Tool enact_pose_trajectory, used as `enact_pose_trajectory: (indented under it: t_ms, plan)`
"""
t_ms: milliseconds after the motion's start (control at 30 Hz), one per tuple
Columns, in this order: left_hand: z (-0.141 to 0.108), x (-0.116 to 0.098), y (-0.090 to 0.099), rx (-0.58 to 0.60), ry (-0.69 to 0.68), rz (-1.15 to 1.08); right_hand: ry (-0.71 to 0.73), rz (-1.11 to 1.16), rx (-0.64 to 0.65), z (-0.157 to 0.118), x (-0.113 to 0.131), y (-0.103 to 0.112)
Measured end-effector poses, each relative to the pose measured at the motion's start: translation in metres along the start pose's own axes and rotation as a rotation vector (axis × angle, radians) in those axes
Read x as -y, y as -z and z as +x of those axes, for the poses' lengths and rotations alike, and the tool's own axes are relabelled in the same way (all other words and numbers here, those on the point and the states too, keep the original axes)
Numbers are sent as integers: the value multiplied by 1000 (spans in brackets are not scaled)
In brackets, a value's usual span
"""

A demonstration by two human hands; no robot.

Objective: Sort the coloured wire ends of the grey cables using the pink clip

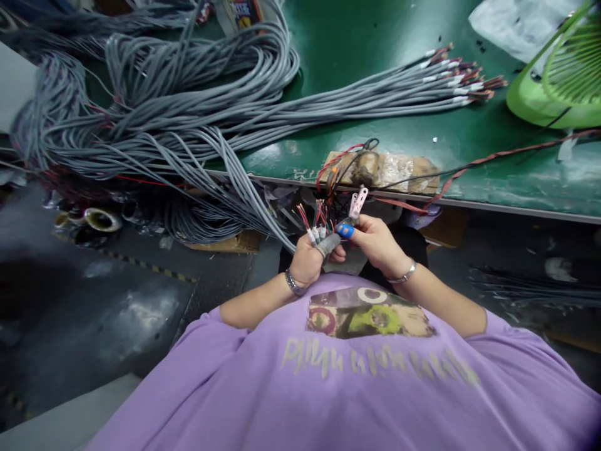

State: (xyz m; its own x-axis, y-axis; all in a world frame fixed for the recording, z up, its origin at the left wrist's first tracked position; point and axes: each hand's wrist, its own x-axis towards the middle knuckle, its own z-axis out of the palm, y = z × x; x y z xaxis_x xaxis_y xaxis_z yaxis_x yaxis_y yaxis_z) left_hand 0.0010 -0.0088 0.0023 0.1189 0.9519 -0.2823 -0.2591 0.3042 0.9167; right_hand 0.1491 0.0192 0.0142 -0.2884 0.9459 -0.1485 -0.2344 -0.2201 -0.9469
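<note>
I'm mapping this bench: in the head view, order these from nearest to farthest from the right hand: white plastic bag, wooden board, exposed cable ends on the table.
From the right hand:
1. Wooden board: just ahead, near edge of the table.
2. Exposed cable ends: farther ahead, rightward.
3. White plastic bag: farthest ahead, rightward.

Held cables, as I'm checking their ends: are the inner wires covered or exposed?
Exposed: coloured wires stick out beyond the white bands on the grey cables in the left hand.
</note>
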Motion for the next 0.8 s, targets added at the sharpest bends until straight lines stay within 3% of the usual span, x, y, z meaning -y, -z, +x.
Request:
enact_pose_trajectory:
  t_ms: [100,200,300,400,533,800]
  plan:
    - [1,-2,-3,-22,-1,-17,19,-17,-59,2,-7,4]
    - [1,-6,-4,-38,-13,-6,4,62,-28,2,-12,16]
    - [1,-11,-4,-33,6,-14,-119,203,46,4,-13,33]
    - [3,-17,-5,38,51,-23,-208,308,0,11,-6,44]
    - [7,-24,-10,132,91,2,-219,309,-31,26,6,36]
    - [14,-25,-16,132,120,16,-141,347,-121,35,5,17]
